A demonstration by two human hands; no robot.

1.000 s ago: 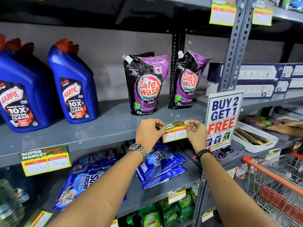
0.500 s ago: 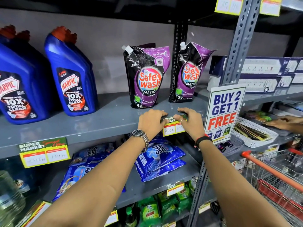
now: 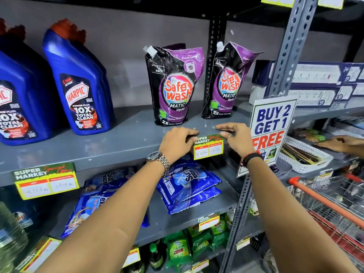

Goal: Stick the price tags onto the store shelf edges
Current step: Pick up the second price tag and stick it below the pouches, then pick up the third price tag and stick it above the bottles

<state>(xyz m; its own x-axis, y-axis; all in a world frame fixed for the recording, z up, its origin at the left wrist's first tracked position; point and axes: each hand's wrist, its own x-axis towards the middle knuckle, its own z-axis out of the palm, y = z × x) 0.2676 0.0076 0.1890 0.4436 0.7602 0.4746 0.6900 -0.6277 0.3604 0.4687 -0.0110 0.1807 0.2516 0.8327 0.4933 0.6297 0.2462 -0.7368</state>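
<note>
the price tag (image 3: 208, 147) sits on the front edge of the grey shelf (image 3: 110, 148), right below the two purple safe wash pouches (image 3: 174, 85), with its lower yellow part hanging under the edge. green "super market" strip on top, two white boxes with handwritten numbers underneath.

left hand (image 3: 177, 143) is at the tag's top left corner, fingers curled down and bunched together, tips pressing on the shelf top just where the tag's green strip starts. right hand (image 3: 236, 137) is on the other side, fingers mostly straight and close together, pointing left, lying flat along the shelf top above the tag's right corner. thumb tucked under near the tag's edge, can't tell if it's actually touching the paper. neither hand is pinching or gripping anything, it's more of a flat press on both sides.

silver watch (image 3: 158, 160) on the left wrist, dark band with a bit of red (image 3: 251, 157) on the right.

further left on the same shelf edge there's another price tag (image 3: 46, 180) already up, under the blue harpic bottles (image 3: 78, 81). blue surf excel bags (image 3: 189, 184) on the shelf below. "buy 2 get 1 free" sign (image 3: 269, 131) just right of the right hand, a shopping cart (image 3: 331, 205) lower right, and someone else's hand (image 3: 334, 143) over on the next bay.
</note>
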